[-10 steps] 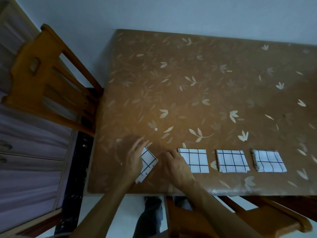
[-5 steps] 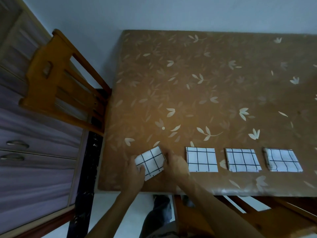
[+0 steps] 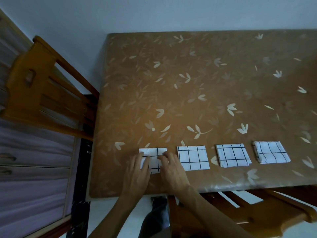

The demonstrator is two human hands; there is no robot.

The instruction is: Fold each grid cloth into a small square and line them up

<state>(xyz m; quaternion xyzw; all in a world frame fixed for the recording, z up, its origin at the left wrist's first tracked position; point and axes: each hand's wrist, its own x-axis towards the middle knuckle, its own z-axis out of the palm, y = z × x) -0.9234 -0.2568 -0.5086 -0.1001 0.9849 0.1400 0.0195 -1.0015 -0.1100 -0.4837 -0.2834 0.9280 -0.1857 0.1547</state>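
Observation:
Several white grid cloths folded into small squares lie in a row near the table's front edge. The leftmost cloth (image 3: 153,152) lies flat under both hands. My left hand (image 3: 137,172) rests on its left part with straight fingers. My right hand (image 3: 171,170) presses its right part, fingers flat. To the right lie a second cloth (image 3: 193,158), a third cloth (image 3: 231,155) and a fourth cloth (image 3: 271,152), untouched and evenly spaced.
The brown table (image 3: 188,83) has a leaf-pattern cover, and its far part is bare. A wooden chair (image 3: 42,93) stands at the table's left side. Another wooden chair (image 3: 257,208) sits under the front edge. Drawers (image 3: 34,160) are at the far left.
The leftmost cloth was tilted and held at its corner; it has turned square to the row and now lies flat with both hands on top of it.

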